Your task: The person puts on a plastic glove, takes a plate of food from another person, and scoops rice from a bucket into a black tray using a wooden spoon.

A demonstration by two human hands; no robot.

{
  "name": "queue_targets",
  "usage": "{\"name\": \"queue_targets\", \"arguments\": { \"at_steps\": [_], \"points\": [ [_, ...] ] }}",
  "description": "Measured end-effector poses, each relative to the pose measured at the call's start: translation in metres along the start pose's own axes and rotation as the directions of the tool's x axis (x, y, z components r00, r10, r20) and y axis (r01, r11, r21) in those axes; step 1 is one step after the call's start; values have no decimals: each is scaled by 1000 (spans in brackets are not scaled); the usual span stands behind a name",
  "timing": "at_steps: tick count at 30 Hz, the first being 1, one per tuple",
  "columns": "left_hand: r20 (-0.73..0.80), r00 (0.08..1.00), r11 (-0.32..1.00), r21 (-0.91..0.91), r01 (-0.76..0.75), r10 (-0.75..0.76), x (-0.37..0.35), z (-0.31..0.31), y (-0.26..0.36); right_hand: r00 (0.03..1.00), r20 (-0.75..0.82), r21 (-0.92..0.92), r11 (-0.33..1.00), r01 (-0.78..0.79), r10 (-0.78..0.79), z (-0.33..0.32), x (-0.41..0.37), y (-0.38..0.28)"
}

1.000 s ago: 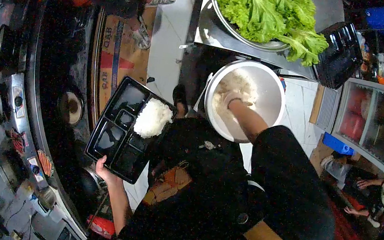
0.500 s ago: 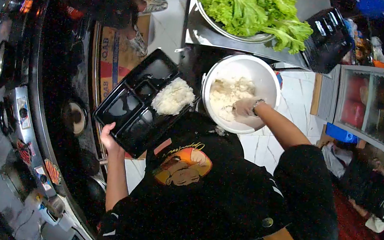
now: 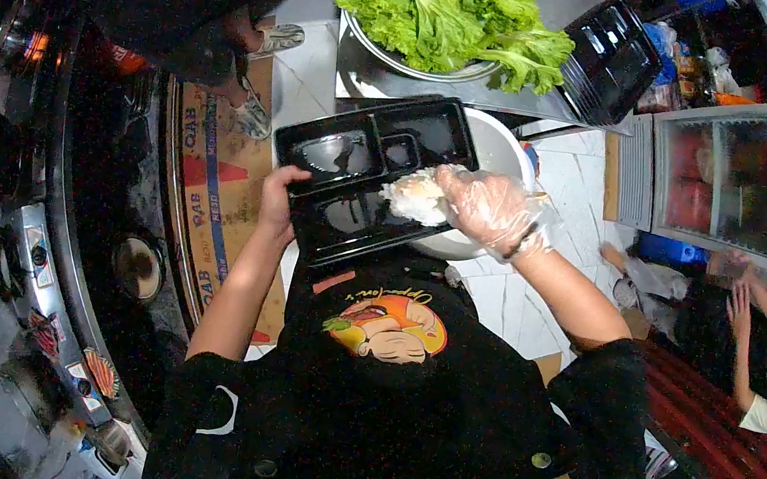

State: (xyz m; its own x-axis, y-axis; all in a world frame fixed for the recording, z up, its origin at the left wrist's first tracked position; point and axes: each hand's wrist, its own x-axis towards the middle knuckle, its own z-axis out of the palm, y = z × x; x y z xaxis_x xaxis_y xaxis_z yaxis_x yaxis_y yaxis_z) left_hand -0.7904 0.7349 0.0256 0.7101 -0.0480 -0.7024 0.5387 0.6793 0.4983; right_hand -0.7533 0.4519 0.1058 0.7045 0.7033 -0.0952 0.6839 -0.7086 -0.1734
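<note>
My left hand (image 3: 279,204) grips the left edge of a black compartment tray (image 3: 339,216), which tilts over the white bucket. A mound of white rice (image 3: 412,200) lies near the tray's right end. In a clear plastic glove, my right hand (image 3: 492,209) is closed at that mound, with its fingertips against the rice. How much rice is inside the fingers is hidden. Behind the tray, only the rim and inner wall of the white bucket (image 3: 512,151) show, so its contents are covered.
A bowl of green lettuce (image 3: 448,7) stands on a metal table beside stacked black trays (image 3: 616,60). Burners and pans line the stove (image 3: 36,253) at left. Another person's shoes (image 3: 258,107) are near flattened cardboard (image 3: 207,200). A second person (image 3: 762,344) sits at right, near a glass-front cooler (image 3: 748,184).
My right hand has come up out of the bucket to the rice on the tray. My left hand has moved the tray rightward, turned it and brought it over the bucket.
</note>
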Motion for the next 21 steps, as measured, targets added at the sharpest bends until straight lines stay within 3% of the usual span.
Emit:
{"name": "queue_targets", "arguments": {
  "at_steps": [4,7,9,11,12,13,15,16,17,19,21],
  "points": [
    [-31,999,999,44,13,-11,5,21,-6,987,-144,-25,997,-68,64,19,-10,0],
    [10,1000,1000,14,23,-23,5,32,-9,991,-115,-29,997,-76,72,15,-22,3],
    [-4,999,996,81,-38,39,7,32,-14,990,-107,9,996,-93,94,3,-31,5],
    [12,996,992,83,-91,90,5,32,-17,962,-216,87,985,-149,164,-5,-44,7],
    [29,990,987,85,-140,138,4,32,-19,978,-89,102,978,-182,191,-7,-48,11],
    [26,990,987,83,-139,138,4,30,-21,978,-87,102,979,-179,188,-8,-46,8],
    [41,998,999,-31,-45,46,6,28,-23,972,173,70,982,-173,159,-11,-40,-2],
    [43,998,998,-31,-48,49,5,28,-24,997,65,60,997,-52,48,-5,-43,-5],
    [43,996,997,-13,-78,78,0,32,-23,997,60,58,997,-50,47,3,-46,-5],
    [43,992,993,-3,-117,117,1,30,-22,976,207,83,992,-92,73,14,-50,-2],
    [41,998,998,-50,-42,44,5,19,-26,971,221,24,995,-96,88,1,-54,-2]
  ]
}}
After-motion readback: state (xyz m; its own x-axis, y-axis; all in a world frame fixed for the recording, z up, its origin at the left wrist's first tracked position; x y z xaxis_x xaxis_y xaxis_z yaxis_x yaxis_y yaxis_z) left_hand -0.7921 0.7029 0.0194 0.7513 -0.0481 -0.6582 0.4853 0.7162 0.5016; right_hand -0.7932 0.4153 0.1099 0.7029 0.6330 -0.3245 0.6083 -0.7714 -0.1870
